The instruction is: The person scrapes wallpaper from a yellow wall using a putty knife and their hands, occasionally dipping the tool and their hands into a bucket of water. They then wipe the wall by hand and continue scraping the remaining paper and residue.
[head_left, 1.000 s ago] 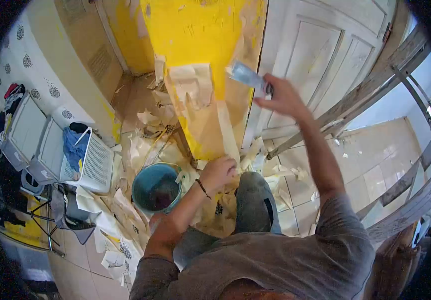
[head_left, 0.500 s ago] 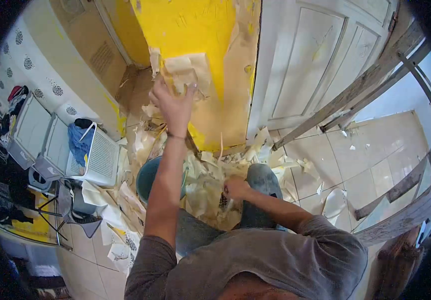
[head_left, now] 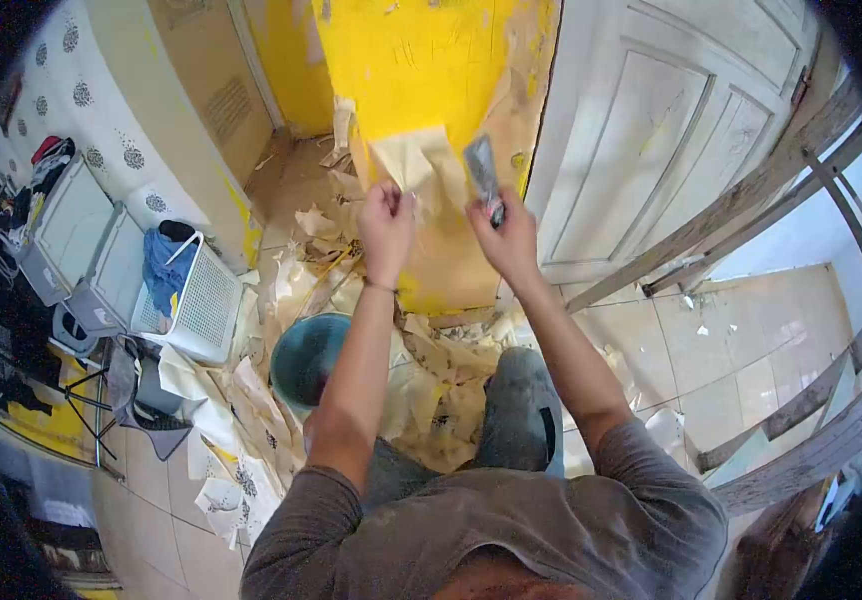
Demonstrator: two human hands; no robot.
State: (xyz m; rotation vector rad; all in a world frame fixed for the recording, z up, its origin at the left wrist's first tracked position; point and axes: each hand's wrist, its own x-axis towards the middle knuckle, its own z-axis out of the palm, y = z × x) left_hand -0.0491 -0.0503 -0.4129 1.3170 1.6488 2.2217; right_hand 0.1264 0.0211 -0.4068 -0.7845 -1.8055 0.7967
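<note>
My left hand (head_left: 387, 228) pinches the lower edge of a loose flap of wallpaper (head_left: 419, 158), pale on its back, hanging off the yellow wall (head_left: 406, 65). In my right hand (head_left: 507, 238) is a scraper (head_left: 481, 165), its grey blade pointing up and slightly left, close to the wall beside the flap. Below the flap the surface shows bare tan (head_left: 461, 265), with yellow left above. Between my knees and the wall lie heaps of torn wallpaper scraps (head_left: 426, 375).
A teal bucket (head_left: 308, 350) stands left of my knees. Further left are a white laundry basket (head_left: 206, 310) with blue cloth and grey storage bins (head_left: 71, 235). A white door (head_left: 641, 130) is at right, with a wooden ladder (head_left: 711, 205) leaning near it.
My right hand has risen from near my knee to the wall, where the scraper now shows. My left hand has shifted to the flap's lower edge, and the view has moved slightly.
</note>
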